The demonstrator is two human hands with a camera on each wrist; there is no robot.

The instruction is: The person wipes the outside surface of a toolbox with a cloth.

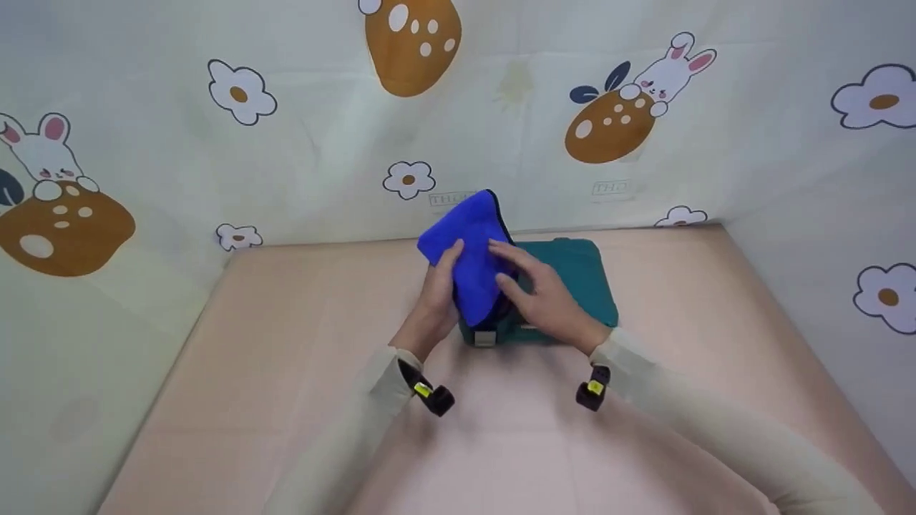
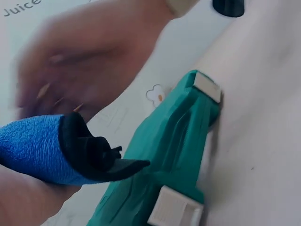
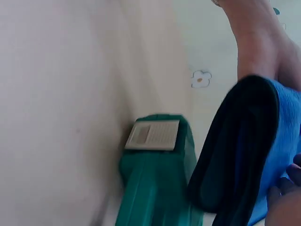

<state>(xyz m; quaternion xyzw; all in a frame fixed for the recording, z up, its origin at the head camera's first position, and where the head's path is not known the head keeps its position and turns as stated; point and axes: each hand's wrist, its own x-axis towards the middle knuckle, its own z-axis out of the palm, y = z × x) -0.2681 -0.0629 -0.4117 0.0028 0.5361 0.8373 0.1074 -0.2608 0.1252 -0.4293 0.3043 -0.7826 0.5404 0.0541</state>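
Note:
A blue cloth [image 1: 472,250] with black edging is held up in front of a green case [image 1: 572,272]. My left hand [image 1: 435,293] grips it from the left, thumb across the front and the other fingers hidden behind. On its right side my right hand [image 1: 547,297] touches the blue face with fingers spread and thumb apart. In the left wrist view the cloth [image 2: 35,146] is bent over, its dark inner side showing, and the right hand [image 2: 94,61] is blurred above it. The right wrist view shows the folded cloth [image 3: 282,127] beside the case [image 3: 155,183].
The case lies on a pale pink tabletop [image 1: 286,372], with light latches [image 2: 176,209] along its near side. A printed curtain [image 1: 308,179] with rabbits and flowers rises behind and at both sides. Each wrist wears a strapped black camera [image 1: 436,400].

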